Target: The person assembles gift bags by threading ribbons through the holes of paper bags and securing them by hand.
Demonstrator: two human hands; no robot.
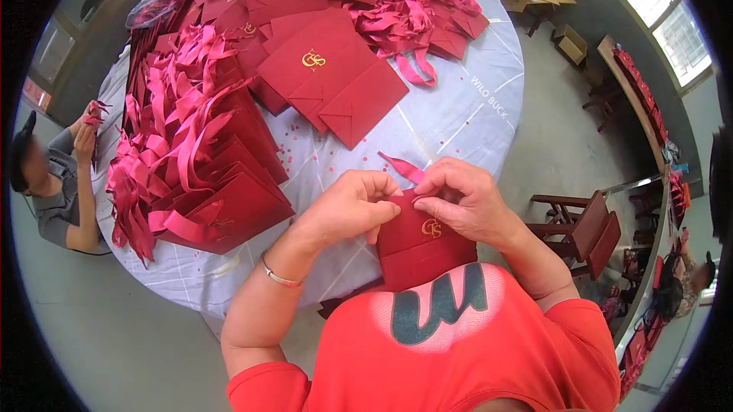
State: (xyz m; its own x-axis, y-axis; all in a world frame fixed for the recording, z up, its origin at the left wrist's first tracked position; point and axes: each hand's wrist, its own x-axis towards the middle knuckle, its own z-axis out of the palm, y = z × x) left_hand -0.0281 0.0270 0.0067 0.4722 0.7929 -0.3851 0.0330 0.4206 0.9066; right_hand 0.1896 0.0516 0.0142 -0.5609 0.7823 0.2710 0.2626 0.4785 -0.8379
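A dark red paper gift bag (424, 253) with a gold emblem lies flat at the table's near edge, against my shirt. Thumb and finger of my left hand (357, 204) pinch its top edge. Just to the right, my right hand (463, 200) is closed, its thumb and forefinger pressed together at the same edge. A pink ribbon (402, 168) juts out beyond the bag and runs under my right fingers. What exactly lies between the fingertips is mostly hidden by them.
Finished-looking bags with pink ribbons (179, 118) stand packed at the left. Flat red bags (336, 80) are stacked beyond my hands, near more ribboned bags (401, 11). Small red paper dots (294, 148) litter the white tablecloth (466, 133). A person (65, 183) works at left; a wooden chair (584, 232) stands right.
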